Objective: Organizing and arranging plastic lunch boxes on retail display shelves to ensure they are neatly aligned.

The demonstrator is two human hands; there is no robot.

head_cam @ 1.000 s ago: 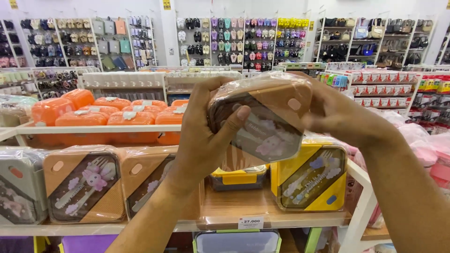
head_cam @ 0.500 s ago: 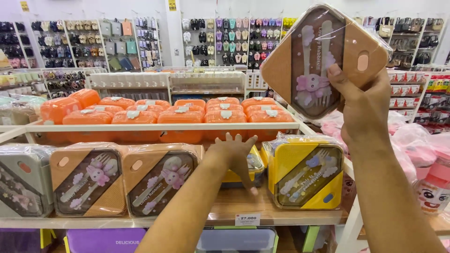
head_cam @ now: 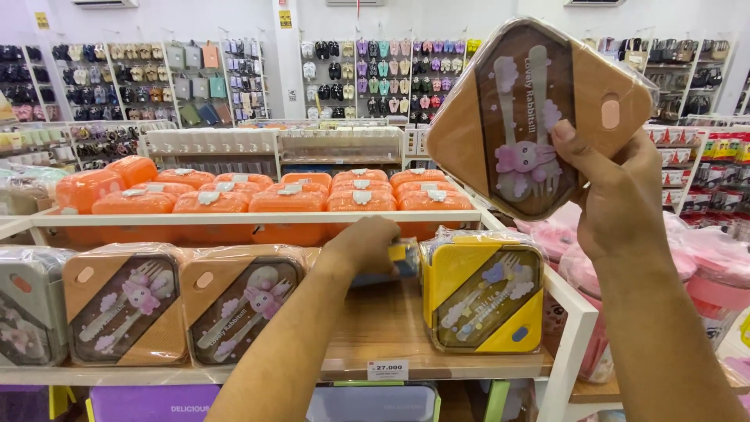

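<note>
1. Head view, hands: the right hand is raised at the upper right, fingers and thumb clamped on the lower edge of a brown lunch box wrapped in clear film, tilted with its lid facing the camera. The left hand reaches deep into the wooden shelf, closed on a yellow and blue box at the back, which it mostly hides.
2. Head view, surroundings: a yellow lunch box stands on edge just right of the left hand. Two brown lunch boxes and a grey lunch box stand to its left. Orange boxes fill the shelf above. Pink boxes lie behind the right forearm. A price tag sits on the shelf edge.
3. Against half a second ago: the left hand, then spread open before the shelf, has gone further in and closed. The right hand holds the brown lunch box at much the same height.
</note>
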